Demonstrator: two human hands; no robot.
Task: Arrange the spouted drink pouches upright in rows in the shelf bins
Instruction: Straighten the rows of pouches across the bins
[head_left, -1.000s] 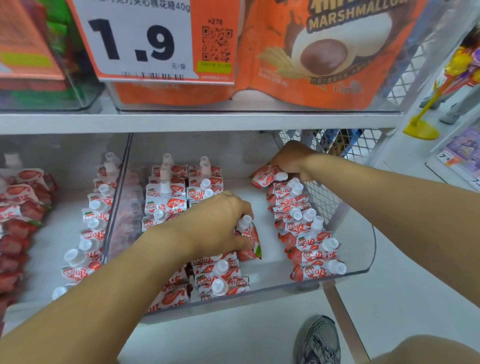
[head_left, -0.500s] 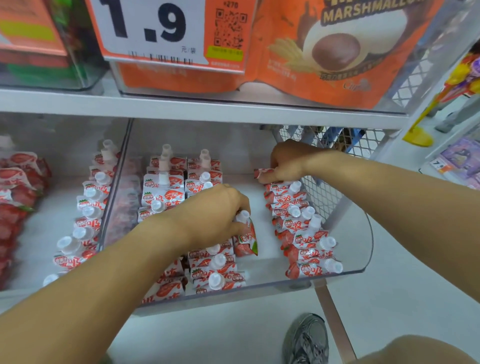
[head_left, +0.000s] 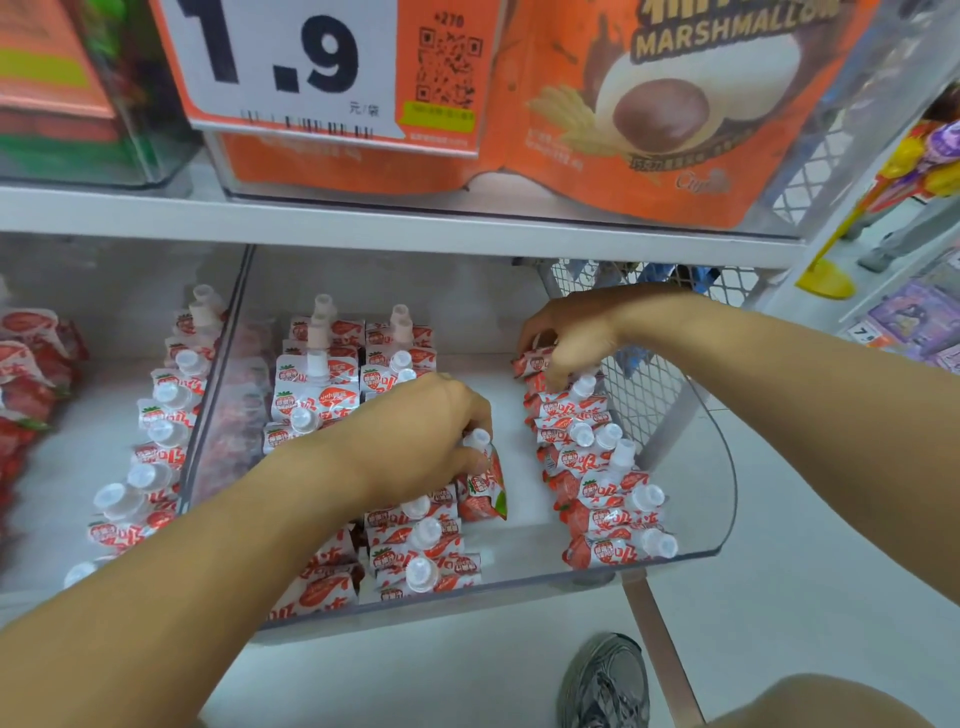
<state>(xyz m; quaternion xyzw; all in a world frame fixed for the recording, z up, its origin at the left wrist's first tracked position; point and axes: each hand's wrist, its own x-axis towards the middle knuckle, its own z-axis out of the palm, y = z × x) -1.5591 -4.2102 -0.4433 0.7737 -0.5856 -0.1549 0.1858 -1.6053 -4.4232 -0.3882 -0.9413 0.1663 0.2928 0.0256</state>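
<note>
My left hand pinches a pouch upright, fingers curled round its top, mid-bin between two rows. My right hand grips the rearmost pouch of the right row, fingers curled round it.

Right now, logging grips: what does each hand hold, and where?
Left hand holds a pouch just below its cap. Right hand pinches the rearmost pouch of the right row at its top.
</note>
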